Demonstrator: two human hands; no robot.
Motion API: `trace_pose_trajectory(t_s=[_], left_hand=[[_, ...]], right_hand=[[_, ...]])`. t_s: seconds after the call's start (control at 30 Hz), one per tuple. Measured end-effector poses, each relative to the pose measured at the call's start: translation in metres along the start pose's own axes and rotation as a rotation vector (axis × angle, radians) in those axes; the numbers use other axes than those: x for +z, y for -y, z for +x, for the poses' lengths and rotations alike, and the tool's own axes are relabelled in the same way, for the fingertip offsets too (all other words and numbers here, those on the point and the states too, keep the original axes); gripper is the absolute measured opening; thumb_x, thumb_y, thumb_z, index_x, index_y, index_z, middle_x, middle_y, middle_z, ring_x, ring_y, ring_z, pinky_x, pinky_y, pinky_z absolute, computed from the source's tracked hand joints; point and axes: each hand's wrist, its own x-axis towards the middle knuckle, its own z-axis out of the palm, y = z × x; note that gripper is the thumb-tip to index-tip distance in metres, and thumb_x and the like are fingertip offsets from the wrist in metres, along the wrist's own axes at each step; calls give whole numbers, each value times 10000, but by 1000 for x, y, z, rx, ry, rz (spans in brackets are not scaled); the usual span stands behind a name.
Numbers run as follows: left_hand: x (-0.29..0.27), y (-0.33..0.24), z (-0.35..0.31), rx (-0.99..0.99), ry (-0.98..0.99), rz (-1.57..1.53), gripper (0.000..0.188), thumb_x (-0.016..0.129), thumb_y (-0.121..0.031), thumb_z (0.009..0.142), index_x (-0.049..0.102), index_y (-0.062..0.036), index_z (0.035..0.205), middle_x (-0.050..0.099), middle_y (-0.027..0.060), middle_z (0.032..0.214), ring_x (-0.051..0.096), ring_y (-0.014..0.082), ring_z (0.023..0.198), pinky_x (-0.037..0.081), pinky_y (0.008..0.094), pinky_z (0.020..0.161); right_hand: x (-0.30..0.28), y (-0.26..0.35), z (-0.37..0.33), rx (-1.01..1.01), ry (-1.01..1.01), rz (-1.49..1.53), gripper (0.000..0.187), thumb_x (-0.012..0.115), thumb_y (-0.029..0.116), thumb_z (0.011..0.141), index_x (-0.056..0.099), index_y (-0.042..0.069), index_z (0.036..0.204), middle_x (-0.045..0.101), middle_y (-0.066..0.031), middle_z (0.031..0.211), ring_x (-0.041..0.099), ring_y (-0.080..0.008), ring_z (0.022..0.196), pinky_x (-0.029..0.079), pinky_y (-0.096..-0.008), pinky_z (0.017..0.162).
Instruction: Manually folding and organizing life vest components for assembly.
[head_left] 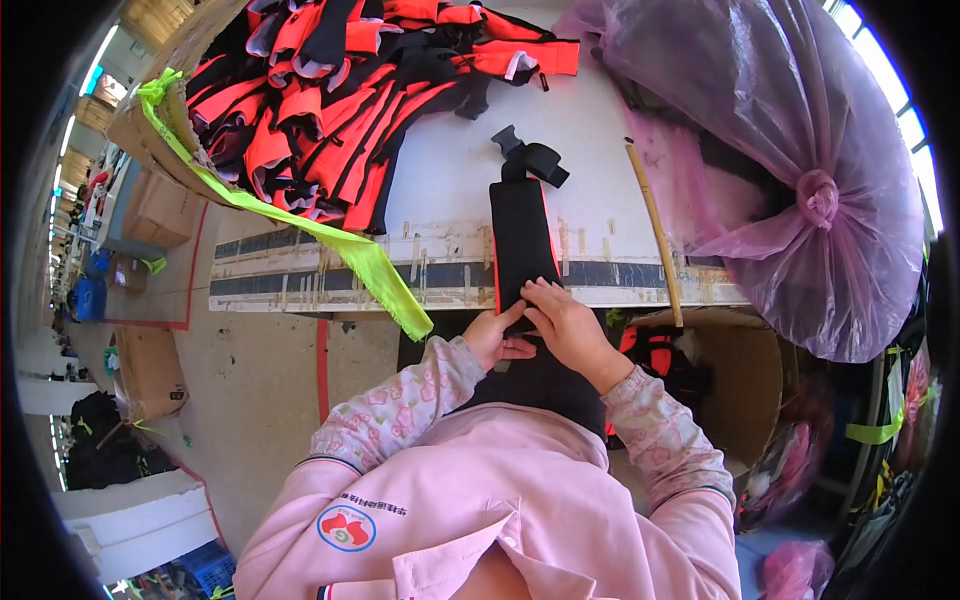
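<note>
A black padded belt [520, 232] with an orange edge lies lengthwise on the white table, its near end reaching over the front edge. At the far end a black webbing strap [535, 160] is folded over, and a black plastic buckle [507, 139] points away from me. My left hand [492, 338] is closed on the belt's near end, thumb on its side. My right hand [568, 325] presses its fingers onto the same end from the right; its fingertips rest on the black fabric. The very tip of the belt is hidden between my hands.
Orange and black belts [330, 110] are heaped at the back left beside a cardboard box [160, 125]. A yellow-green fabric strip [340, 240] hangs over the table's front edge. To the right are a wooden stick [655, 230] and a knotted purple plastic bag [790, 130]. An open carton [745, 370] stands below.
</note>
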Motion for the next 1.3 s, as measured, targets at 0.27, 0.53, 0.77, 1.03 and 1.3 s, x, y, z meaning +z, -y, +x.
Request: trace_pose_trajectory(t_s=[0.27, 0.53, 0.77, 1.03, 1.3], left_hand=[[15, 6, 7, 160, -183, 193, 269, 570, -236, 884, 573, 24, 951, 632, 162, 770, 537, 161, 429, 550, 328, 573], [8, 22, 15, 240, -203, 268, 286, 580, -246, 886, 568, 24, 979, 642, 188, 719, 555, 179, 430, 521, 282, 498], [9, 4, -12, 248, -127, 76, 279, 616, -280, 853, 606, -8, 913, 632, 117, 679, 516, 128, 423, 498, 259, 469], [49, -14, -33, 316, 231, 188, 370, 509, -415, 900, 586, -54, 912, 601, 76, 723, 559, 148, 510, 479, 266, 507], [59, -68, -23, 457, 592, -492, 558, 484, -525, 869, 475, -101, 1233, 567, 101, 1167, 517, 221, 1120, 360, 412, 992]], right_hand=[[18, -13, 68, -61, -71, -478, 730, 515, 438, 847, 299, -35, 1360, 277, -189, 1435, 244, -316, 1341, 185, -466, 1082], [24, -53, 151, 78, -193, -445, 770, 489, 502, 846, 271, -14, 1375, 297, -164, 1428, 260, -346, 1323, 224, -546, 1040], [-20, 17, 35, -128, 167, -478, 646, 630, 308, 787, 391, 19, 1313, 345, -191, 1375, 305, -338, 1294, 257, -530, 1033], [-13, -5, -15, 132, -485, 69, 198, 604, -26, 768, 611, 16, 962, 598, -56, 785, 594, -262, 755, 461, -314, 736], [-15, 21, -35, 368, -424, 1520, 256, 561, 20, 846, 555, 35, 1102, 635, -98, 998, 635, -195, 829, 524, -314, 729]])
